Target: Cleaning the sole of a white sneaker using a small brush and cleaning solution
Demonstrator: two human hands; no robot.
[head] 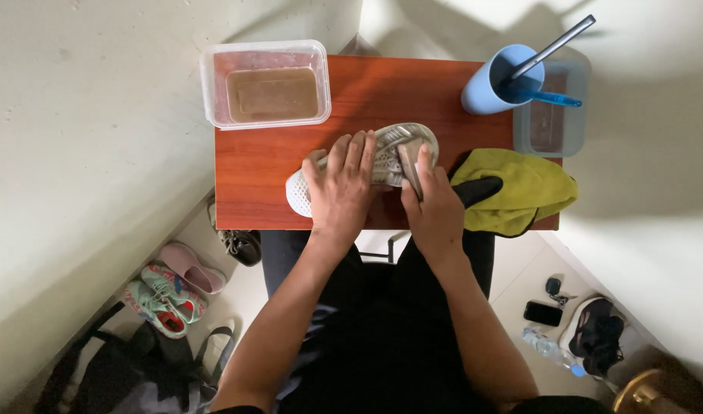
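This looks like a corner of a home used for shoe cleaning: a small reddish wooden table [275, 176] stands between plain cream walls [83, 130], with pairs of worn pink and green sneakers [171, 295], a dark fabric bag [114, 368] and a black phone [543, 313] lying on the pale tiled floor [520, 287].

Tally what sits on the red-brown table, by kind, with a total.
Shoes: 1, the white mesh shoe under the left hand and right hand
Clear plastic tubs: 2, one of brown liquid, one at the right edge
Cups: 1, blue cup holding tools
Cloths: 1, yellow-green cloth
Total: 5
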